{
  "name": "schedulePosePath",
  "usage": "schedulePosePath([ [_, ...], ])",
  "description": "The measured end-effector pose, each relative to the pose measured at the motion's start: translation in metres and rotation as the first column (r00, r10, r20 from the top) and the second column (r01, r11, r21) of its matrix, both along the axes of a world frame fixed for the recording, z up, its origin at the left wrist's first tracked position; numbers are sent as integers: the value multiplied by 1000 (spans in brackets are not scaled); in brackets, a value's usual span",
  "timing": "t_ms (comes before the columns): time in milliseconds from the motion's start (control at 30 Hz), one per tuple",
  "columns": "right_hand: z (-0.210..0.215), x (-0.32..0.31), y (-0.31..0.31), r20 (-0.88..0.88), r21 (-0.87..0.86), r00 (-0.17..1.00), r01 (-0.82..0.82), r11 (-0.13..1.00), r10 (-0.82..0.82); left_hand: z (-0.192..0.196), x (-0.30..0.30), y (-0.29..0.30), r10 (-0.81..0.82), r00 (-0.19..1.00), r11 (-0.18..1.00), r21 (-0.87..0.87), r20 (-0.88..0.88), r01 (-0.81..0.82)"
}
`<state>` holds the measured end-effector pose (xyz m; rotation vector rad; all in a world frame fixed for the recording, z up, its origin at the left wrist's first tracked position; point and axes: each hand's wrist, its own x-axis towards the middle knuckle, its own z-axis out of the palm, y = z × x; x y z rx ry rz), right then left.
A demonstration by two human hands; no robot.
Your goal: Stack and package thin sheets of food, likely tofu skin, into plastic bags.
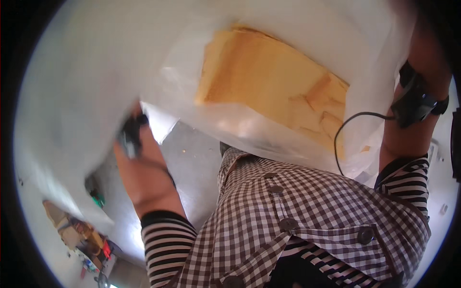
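Observation:
A large translucent white plastic bag [110, 53] spreads across the upper part of the view in front of me. Inside it, or seen through its opening, lies a flat yellow-brown stack that looks like paper or card [269, 72], with creased, darker patches. My left hand [136, 111] is raised at the bag's left side; motion blurs it and the plastic covers its fingers. At the far right my right hand [430, 53] reaches up beside the bag's edge, in shadow, its fingers hidden. Both wrists carry a black strapped device with a cable.
Grey floor [192, 158] shows between my left arm and my checked apron [269, 211]. At the lower left are cardboard pieces and mixed items [81, 235], with a small green thing [98, 198] nearer. A pale surface runs along the right edge.

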<state>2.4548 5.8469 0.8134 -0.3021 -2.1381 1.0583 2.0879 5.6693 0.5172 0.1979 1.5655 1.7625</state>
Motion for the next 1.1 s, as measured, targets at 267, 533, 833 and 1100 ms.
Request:
schedulePosePath([
  [267, 10, -25, 8, 55, -57, 989, -133, 989, 137, -71, 11, 123, -430, 253, 901, -428, -867, 65],
  [533, 35, 64, -5, 108, -40, 994, 5, 999, -1, 58, 263, 67, -250, -312, 544, -400, -917, 738],
  [833, 1, 212, -50, 286, -106, 826, 530, 841, -485, -81, 240, 201, -512, -492, 448, -708, -704, 547],
  [1100, -121, 305, -204, 613, 382, 161, 796, 469, -773, 46, 319, 103, -417, -489, 395, -638, -766, 662],
])
